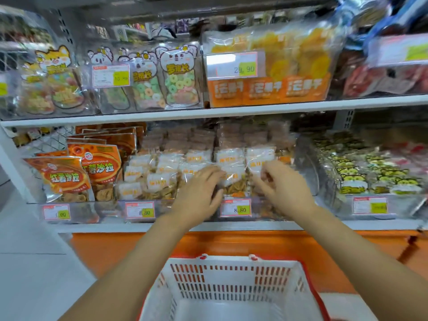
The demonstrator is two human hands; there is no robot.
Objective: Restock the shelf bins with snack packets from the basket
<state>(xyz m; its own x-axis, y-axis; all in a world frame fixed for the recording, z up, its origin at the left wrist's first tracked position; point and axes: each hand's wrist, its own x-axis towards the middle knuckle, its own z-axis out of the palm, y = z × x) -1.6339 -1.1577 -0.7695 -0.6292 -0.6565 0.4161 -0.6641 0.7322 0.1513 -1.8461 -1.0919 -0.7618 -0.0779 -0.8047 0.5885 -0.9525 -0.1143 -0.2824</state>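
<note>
Seating packet upright at bin front edge, label facing out; left hand pressing flat, right hand curled, grip unclear.

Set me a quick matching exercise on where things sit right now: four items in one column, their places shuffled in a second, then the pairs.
Column one
1. basket
2. clear white-label packets
3. orange sweet-potato packets
4. ring-candy packets

Column two
A. lower shelf, middle bins
B. upper shelf
C. below the shelves, nearest the camera
D. lower shelf, left-hand bin

Pairs: 1-C, 2-A, 3-D, 4-B
</note>
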